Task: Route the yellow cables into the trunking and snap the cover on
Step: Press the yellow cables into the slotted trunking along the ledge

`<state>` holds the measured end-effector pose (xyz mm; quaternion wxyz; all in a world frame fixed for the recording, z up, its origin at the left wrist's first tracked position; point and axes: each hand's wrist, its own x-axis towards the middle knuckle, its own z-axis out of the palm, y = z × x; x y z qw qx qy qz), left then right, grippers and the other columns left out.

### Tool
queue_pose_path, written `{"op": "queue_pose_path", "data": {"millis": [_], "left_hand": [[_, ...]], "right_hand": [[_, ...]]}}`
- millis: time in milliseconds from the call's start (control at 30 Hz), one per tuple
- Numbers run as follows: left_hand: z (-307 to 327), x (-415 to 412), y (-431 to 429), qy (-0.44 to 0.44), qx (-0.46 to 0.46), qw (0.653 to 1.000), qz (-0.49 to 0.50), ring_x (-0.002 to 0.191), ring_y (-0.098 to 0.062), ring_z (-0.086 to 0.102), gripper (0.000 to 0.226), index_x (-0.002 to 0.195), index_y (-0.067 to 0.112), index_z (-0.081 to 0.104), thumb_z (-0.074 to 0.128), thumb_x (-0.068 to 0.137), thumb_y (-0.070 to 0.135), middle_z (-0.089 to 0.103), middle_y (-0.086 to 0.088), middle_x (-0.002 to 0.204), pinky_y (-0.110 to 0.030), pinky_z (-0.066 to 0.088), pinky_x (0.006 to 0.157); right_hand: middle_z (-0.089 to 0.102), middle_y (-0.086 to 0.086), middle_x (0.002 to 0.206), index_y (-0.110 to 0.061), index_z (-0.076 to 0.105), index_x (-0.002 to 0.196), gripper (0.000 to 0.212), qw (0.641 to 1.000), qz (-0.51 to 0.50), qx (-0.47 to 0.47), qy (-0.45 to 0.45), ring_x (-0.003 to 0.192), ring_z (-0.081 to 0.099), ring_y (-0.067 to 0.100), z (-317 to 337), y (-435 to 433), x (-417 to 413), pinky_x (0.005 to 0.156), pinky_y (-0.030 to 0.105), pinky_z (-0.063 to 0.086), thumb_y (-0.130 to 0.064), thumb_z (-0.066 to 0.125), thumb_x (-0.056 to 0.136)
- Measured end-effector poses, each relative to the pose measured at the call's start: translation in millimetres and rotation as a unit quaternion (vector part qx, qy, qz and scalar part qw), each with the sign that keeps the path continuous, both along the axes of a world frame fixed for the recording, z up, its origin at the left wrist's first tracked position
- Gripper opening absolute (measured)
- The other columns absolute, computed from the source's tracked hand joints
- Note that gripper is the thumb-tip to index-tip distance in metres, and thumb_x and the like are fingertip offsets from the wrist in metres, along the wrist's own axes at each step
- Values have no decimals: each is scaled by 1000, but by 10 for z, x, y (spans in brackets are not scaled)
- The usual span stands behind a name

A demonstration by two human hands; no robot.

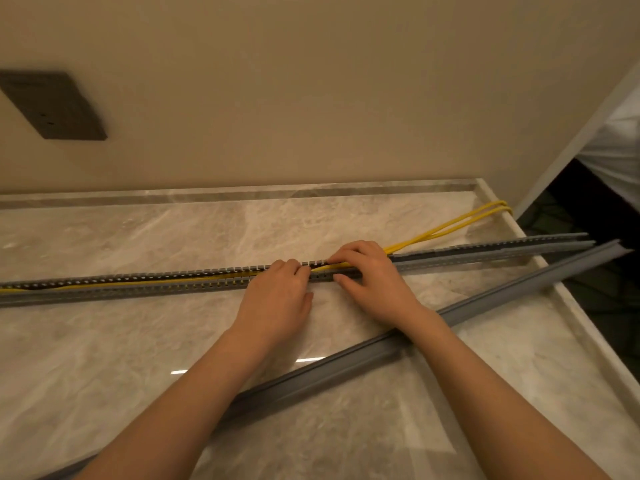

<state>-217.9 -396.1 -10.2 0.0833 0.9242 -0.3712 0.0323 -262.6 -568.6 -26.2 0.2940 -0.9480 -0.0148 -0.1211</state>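
Dim warm light, glare streaks on marble countertop (138,341), wide-angle edge warping

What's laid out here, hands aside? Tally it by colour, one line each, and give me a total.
Yellow: 2, the yellow cables
Grey: 2, the slotted trunking and its loose cover
Dark: 1, the wall plate
Total: 5
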Motion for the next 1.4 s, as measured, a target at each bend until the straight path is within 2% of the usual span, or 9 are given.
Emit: {"op": "queue_pose_path", "data": {"millis": [400, 533, 633, 700, 767, 933, 1167, 1300, 1400], "left_hand": [[236, 44, -423, -60, 106, 992, -17, 89, -21, 57, 27, 101, 17, 57, 38, 95, 36, 59, 0, 98, -30, 39, 62], [300, -5, -734, -69, 143, 986, -43, 85, -23, 58, 20, 96, 16, 59, 42, 96, 27, 59, -3, 93, -30, 34, 59], [334, -21, -861, -81, 182, 979, -42, 83, -23, 61, 17, 94, 17, 60, 44, 94, 22, 59, -4, 86, -30, 35, 59], [329, -19, -878, -95, 199, 974, -47, 84, -22, 62, 15, 96, 18, 59, 45, 94, 22, 61, -2, 90, -30, 35, 59], [310, -22, -871, -105, 210, 971, -54, 85, -22, 62, 13, 98, 18, 58, 46, 94, 20, 62, -1, 94, -30, 35, 59], [282, -26, -833, -116, 215, 968, -52, 89, -21, 62, 16, 101, 17, 56, 43, 92, 11, 62, -1, 98, -29, 34, 61], [260, -51, -774, -104, 205, 972, -49, 94, -22, 62, 18, 103, 16, 55, 43, 92, 10, 63, -1, 102, -29, 34, 63], [242, -91, -745, -109, 186, 975, -51, 91, -22, 62, 18, 103, 14, 56, 43, 92, 10, 63, -2, 100, -29, 35, 62], [228, -125, -701, -100, 167, 980, -42, 90, -21, 60, 19, 104, 14, 56, 42, 92, 10, 62, -2, 100, -29, 34, 61]], "right_hand": [[65, 2, 103, -16, 67, 104, 18, 992, -125, -15, 22, 102, 56, 18, 234, -820, -358, 88, 29, 42, -17, 61, 87], [66, 3, 100, -14, 69, 99, 15, 988, -147, -41, 28, 97, 57, 17, 304, -990, -487, 87, 30, 44, -18, 63, 86], [63, -3, 86, -17, 69, 92, 18, 986, -140, -69, 58, 84, 56, 12, 323, -1080, -632, 76, 27, 45, -34, 65, 84], [59, -11, 82, -23, 67, 91, 29, 983, -131, -85, 98, 79, 54, 7, 297, -1108, -750, 71, 24, 45, -49, 66, 78], [60, -13, 81, -25, 67, 93, 36, 980, -132, -72, 132, 76, 56, 4, 254, -1104, -863, 69, 21, 46, -54, 70, 71], [67, -8, 82, -25, 69, 94, 35, 977, -162, -7, 139, 75, 59, 3, 176, -966, -1052, 70, 19, 48, -50, 74, 70], [66, -13, 79, -28, 70, 90, 25, 978, -179, -31, 103, 69, 57, -2, 79, -578, -1234, 69, 13, 41, -49, 63, 80], [66, -7, 85, -21, 70, 95, 19, 975, -187, 7, 118, 75, 57, 5, 135, -466, -1227, 70, 23, 46, -36, 61, 86], [66, -5, 90, -20, 69, 98, 17, 975, -202, 29, 87, 80, 57, 7, 204, -480, -1119, 74, 27, 49, -30, 59, 88]]}}
